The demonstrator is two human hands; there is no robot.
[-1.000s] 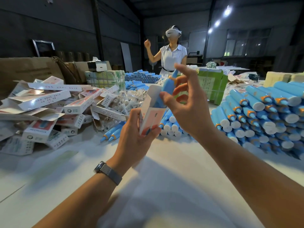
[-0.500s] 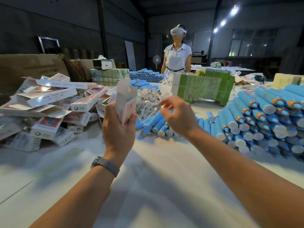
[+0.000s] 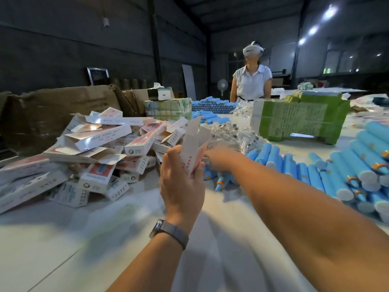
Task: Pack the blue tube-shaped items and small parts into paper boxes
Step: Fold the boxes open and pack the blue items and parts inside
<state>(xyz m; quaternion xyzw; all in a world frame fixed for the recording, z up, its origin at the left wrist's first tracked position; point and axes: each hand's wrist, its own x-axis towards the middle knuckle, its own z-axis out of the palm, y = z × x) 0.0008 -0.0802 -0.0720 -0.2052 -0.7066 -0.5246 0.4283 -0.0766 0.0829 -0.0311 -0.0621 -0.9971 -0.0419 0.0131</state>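
While the left hand (image 3: 182,182) grips an upright paper box (image 3: 194,144) with its top flap open, the right hand (image 3: 219,158), fingers hidden, reaches toward bagged small parts (image 3: 233,133) at one o'clock

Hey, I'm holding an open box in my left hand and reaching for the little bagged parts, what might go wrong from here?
1. The right hand reaches behind the upright white and red paper box held by the left hand, so the grab at the heap of clear bagged small parts is partly blind; you may pull out several bags.
2. Your forearm passes just above the loose blue plastic tubes; a brush could roll them.
3. The box's open flap could bend.
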